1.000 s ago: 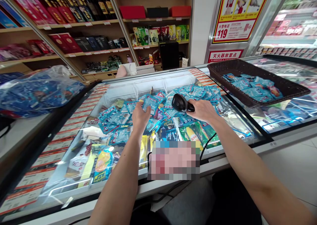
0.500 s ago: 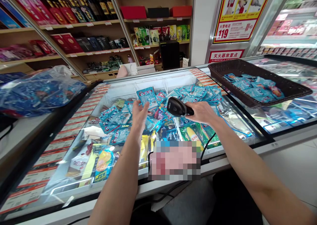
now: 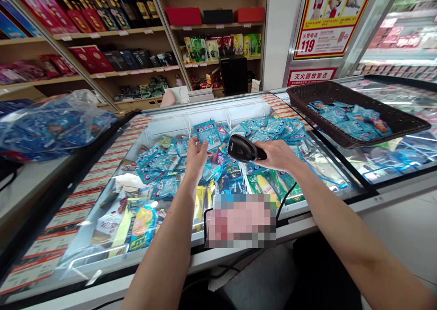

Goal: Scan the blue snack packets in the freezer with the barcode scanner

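My left hand [image 3: 197, 154] is closed on the lower edge of a blue snack packet [image 3: 209, 136], thumb across its front. The packet is tilted up towards me above the glass. My right hand [image 3: 277, 154] grips the handle of a black barcode scanner [image 3: 243, 149], whose head points left, close beside the packet. Many more blue packets [image 3: 163, 160] lie spread over the top of a glass-covered freezer [image 3: 235, 106]. A phone-like device [image 3: 206, 228], mostly blurred out, rests on the front edge below my hands.
At right, a dark brown woven basket [image 3: 403, 121] holds several blue packets. A clear plastic bag [image 3: 58, 123] of blue packets sits at left. The scanner's black cable [image 3: 286, 200] hangs over the front edge. Shelves [image 3: 136, 71] of boxes and bottles stand behind.
My left hand has moved slightly right with the packet, closer to the scanner. The scanner has shifted a little to the left.
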Motion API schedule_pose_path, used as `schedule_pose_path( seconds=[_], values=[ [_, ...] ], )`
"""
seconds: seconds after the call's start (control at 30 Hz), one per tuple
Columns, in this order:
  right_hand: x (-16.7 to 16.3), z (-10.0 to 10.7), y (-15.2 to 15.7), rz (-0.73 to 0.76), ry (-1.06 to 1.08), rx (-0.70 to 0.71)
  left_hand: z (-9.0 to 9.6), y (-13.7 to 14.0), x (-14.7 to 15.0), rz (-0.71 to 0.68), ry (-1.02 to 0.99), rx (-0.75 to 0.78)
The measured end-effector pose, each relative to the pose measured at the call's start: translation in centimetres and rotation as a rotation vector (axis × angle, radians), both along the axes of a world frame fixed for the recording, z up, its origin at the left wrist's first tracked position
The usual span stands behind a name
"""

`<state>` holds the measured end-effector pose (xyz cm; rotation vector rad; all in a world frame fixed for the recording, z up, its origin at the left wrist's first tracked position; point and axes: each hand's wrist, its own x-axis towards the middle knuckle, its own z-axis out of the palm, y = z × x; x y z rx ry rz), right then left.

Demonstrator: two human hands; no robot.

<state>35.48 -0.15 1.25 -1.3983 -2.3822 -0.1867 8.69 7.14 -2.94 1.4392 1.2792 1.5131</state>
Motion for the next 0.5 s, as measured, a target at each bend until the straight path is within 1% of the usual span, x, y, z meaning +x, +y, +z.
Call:
schedule_pose_path(
  seconds=[0.23,0.33,0.4,0.5],
  values=[
    [0.0,0.0,-0.1,0.006,-0.008,-0.004,0.1,-0.2,0.3,-0.005,0.021,-0.001],
    [0.0,0.0,-0.1,0.004,-0.001,0.003,0.2,-0.1,0.1,0.021,0.083,-0.005],
    [0.0,0.0,-0.1,-0.009,0.006,0.011,0.3,-0.2,-0.3,0.129,0.216,0.012],
    [0.0,0.1,0.0,-0.041,0.001,0.017,0.7,-0.6,-1.1,0.370,0.519,0.044]
  ],
)
